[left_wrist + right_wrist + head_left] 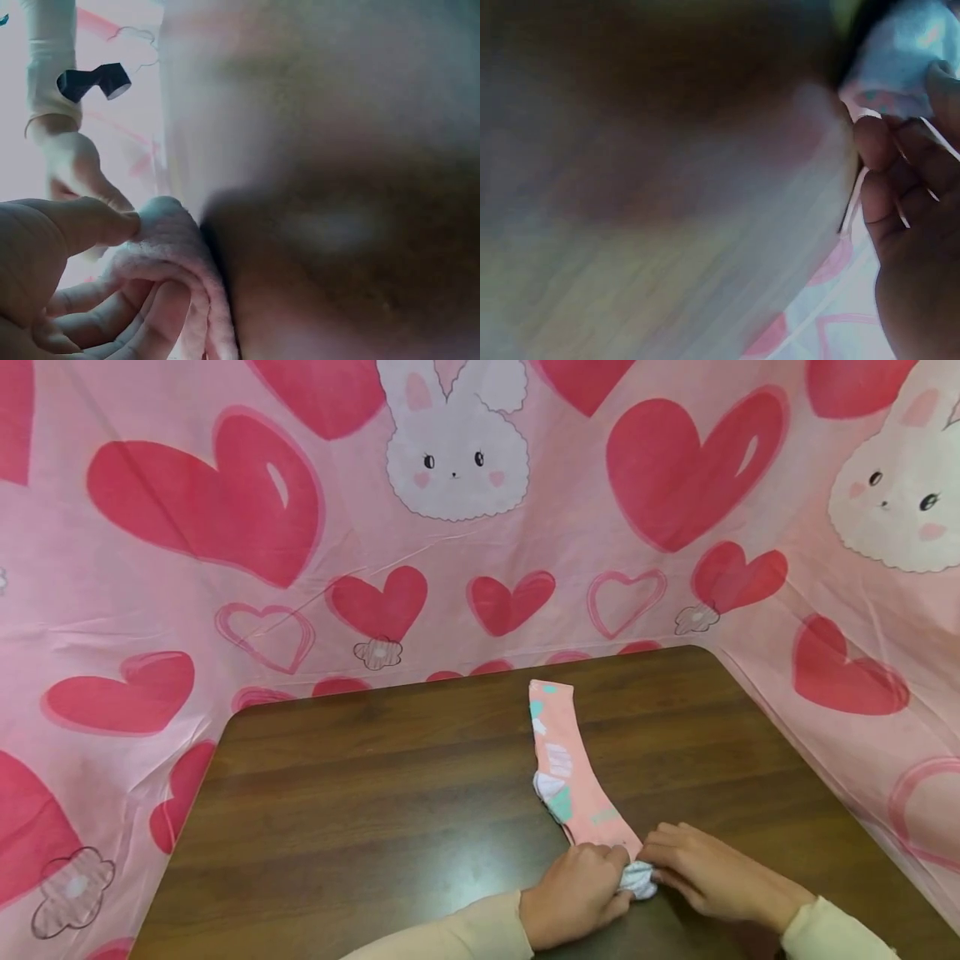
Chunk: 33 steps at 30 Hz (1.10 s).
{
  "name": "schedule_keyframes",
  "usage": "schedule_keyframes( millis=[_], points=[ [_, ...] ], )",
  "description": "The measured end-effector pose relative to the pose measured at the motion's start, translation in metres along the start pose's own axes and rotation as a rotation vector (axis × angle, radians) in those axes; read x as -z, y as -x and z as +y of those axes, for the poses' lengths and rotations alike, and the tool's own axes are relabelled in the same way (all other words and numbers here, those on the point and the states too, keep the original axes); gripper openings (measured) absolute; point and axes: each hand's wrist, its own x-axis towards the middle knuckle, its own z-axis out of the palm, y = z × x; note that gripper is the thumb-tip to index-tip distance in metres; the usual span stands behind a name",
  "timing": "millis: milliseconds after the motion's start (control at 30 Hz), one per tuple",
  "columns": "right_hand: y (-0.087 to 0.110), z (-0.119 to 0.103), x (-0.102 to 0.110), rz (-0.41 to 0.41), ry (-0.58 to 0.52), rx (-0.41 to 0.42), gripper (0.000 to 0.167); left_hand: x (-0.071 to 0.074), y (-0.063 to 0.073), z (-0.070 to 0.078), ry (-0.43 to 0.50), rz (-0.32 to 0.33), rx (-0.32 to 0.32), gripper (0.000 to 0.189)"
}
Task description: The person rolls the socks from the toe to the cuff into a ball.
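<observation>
A pink sock [588,777] with a white heel and mint and white patches lies lengthwise on the table, its cuff toward the back. Its near end is folded up into a whitish toe part [639,878] between both hands. My left hand [577,893] pinches the folded end from the left, thumb on top and fingers curled beneath in the left wrist view. From the right, my right hand [708,870] pinches the same end between thumb and fingers. In the right wrist view the whitish fabric [904,56] sits at the thumb and fingertips.
The brown wood-grain table [360,793] has rounded far corners. Pink cloth [450,547] printed with red hearts and white rabbits hangs behind it and along both sides. A small black device [94,81] sits on the right sleeve.
</observation>
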Motion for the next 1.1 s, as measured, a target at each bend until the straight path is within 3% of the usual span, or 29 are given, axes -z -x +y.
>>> schedule_keyframes(
  millis=[100, 267, 633, 800, 967, 1100],
  points=[
    [-0.005, 0.002, 0.001, -0.034, -0.02, -0.053, 0.029, 0.002, 0.001, -0.003, 0.089, 0.013, 0.036, 0.027],
    [-0.009, 0.005, 0.0, -0.065, -0.052, -0.125, 0.021, 0.003, 0.001, -0.009, 0.192, 0.011, 0.087, 0.031],
    [-0.014, 0.01, -0.004, -0.147, -0.194, -0.323, 0.004, 0.006, 0.001, -0.009, 0.207, -0.037, 0.2, 0.028],
    [-0.021, 0.012, -0.006, -0.144, -0.259, -0.378, 0.014, 0.005, 0.001, -0.01, 0.098, 0.013, 0.127, 0.026],
    [-0.026, 0.013, -0.006, -0.147, -0.273, -0.405, 0.022, 0.004, 0.001, -0.01, -0.163, 0.104, -0.036, 0.012],
    [-0.028, 0.011, -0.004, -0.162, -0.229, -0.451, 0.023, 0.005, 0.0, -0.008, -0.28, 0.088, -0.128, 0.003]
  ],
)
